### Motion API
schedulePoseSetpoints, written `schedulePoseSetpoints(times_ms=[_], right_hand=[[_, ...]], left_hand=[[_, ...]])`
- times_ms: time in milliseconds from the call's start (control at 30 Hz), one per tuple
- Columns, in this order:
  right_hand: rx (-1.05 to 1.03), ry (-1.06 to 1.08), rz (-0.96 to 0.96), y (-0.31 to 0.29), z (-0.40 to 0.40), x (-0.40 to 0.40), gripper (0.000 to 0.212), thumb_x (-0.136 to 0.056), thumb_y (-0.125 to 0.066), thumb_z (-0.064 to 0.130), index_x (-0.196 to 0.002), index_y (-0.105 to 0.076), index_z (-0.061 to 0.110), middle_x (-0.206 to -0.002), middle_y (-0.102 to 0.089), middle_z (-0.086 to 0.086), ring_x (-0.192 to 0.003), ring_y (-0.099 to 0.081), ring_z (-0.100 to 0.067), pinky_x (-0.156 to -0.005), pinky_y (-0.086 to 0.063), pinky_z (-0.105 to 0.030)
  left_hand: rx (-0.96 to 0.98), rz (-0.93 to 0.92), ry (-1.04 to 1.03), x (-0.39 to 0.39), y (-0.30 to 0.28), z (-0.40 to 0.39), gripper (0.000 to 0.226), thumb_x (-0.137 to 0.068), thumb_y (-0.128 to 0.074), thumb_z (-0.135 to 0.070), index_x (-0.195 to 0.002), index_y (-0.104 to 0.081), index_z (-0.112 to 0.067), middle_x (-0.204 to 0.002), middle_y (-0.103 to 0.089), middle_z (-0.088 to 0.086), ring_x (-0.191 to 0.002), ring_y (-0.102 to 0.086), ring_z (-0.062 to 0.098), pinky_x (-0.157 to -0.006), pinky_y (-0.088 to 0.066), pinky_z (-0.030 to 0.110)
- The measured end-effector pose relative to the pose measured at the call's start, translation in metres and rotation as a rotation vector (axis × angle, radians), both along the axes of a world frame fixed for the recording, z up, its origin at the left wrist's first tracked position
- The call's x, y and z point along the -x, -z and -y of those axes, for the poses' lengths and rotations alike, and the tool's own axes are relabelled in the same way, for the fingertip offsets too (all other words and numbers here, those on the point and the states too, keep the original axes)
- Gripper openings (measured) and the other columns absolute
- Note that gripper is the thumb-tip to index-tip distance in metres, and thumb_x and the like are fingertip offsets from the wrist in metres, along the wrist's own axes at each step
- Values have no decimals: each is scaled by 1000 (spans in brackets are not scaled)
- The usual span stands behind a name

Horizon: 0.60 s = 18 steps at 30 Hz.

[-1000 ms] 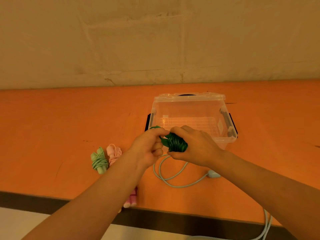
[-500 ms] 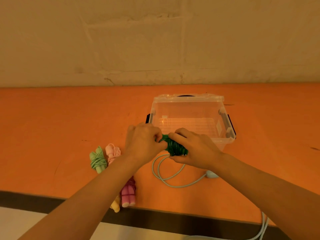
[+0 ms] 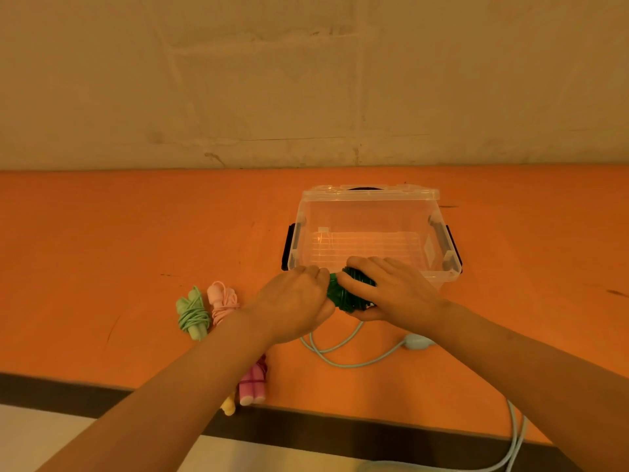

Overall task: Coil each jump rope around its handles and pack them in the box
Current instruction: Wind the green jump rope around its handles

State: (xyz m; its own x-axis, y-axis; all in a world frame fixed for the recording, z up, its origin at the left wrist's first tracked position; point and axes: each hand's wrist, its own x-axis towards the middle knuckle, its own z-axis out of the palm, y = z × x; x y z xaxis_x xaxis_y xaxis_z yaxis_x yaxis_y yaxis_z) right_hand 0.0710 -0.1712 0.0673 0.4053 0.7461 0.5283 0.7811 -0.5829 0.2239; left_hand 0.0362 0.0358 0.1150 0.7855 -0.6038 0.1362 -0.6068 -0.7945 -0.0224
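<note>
A dark green jump rope (image 3: 344, 294), coiled round its handles, is held between both hands just in front of the clear plastic box (image 3: 442, 233). My left hand (image 3: 292, 304) grips its left end with curled fingers. My right hand (image 3: 391, 291) wraps over its right part from above. The box is open and holds nothing. A light blue rope (image 3: 343, 349) lies uncoiled on the orange table under my hands, its handle (image 3: 417, 342) by my right wrist.
Coiled ropes lie left of my left arm: light green (image 3: 192, 313), pale pink (image 3: 223, 301), magenta (image 3: 253, 386) and a yellow one (image 3: 228, 405) at the table's front edge. The blue rope hangs over the edge at the right (image 3: 517, 434). A wall stands behind the table.
Both hands have closed in on the green bundle and lowered slightly. My left hand turned over so its back faces up, and the loose green end is no longer seen.
</note>
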Motion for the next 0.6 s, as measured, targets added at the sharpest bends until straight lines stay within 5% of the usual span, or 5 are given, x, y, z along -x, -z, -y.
schedulePoseSetpoints(times_ms=[167, 267, 400, 500, 600], right_hand=[[-2, -15, -14, 7, 12, -1, 37, -89, -47, 39, -119, -45, 17, -116, -55, -12, -87, -57, -25, -66, -49, -33], [-30, 44, -41, 7, 10, 1, 41, -87, -47, 42, -119, -47, 17, -115, -58, -12, -87, -59, -25, -66, -49, -33], [-118, 164, -245, 16, -10, 26, 51, -76, -50, 45, -120, -46, 20, -118, -59, -4, -95, -60, -23, -73, -49, -36], [-266, 254, -400, 13, -29, 37, 52, -65, -50, 51, -108, -51, 22, -98, -59, 5, -78, -58, -21, -61, -44, -32], [-257, 282, -339, 10, -35, 30, 53, -69, -49, 65, -98, -58, 22, -83, -59, 5, -63, -55, -19, -50, -40, -28]], left_hand=[[-75, 106, 117, 3, 7, 11, 17, -73, -75, -18, -74, -62, -7, -66, -57, 6, -55, -55, 18, -48, -49, 29], [86, -77, 35, 4, 4, 13, 11, -90, -54, -13, -92, -57, -3, -85, -57, 10, -72, -51, 20, -69, -45, 33], [333, -228, -149, 1, 10, 9, 15, -88, -51, -14, -75, -53, -7, -65, -52, 0, -56, -42, 11, -56, -31, 25], [446, -258, -225, 2, 14, 8, 18, -86, -54, -13, -71, -59, -5, -58, -54, -1, -48, -42, 8, -48, -31, 20], [488, -279, -236, 4, 17, 8, 15, -85, -53, -11, -81, -65, -3, -70, -63, 5, -57, -49, 9, -53, -36, 20]])
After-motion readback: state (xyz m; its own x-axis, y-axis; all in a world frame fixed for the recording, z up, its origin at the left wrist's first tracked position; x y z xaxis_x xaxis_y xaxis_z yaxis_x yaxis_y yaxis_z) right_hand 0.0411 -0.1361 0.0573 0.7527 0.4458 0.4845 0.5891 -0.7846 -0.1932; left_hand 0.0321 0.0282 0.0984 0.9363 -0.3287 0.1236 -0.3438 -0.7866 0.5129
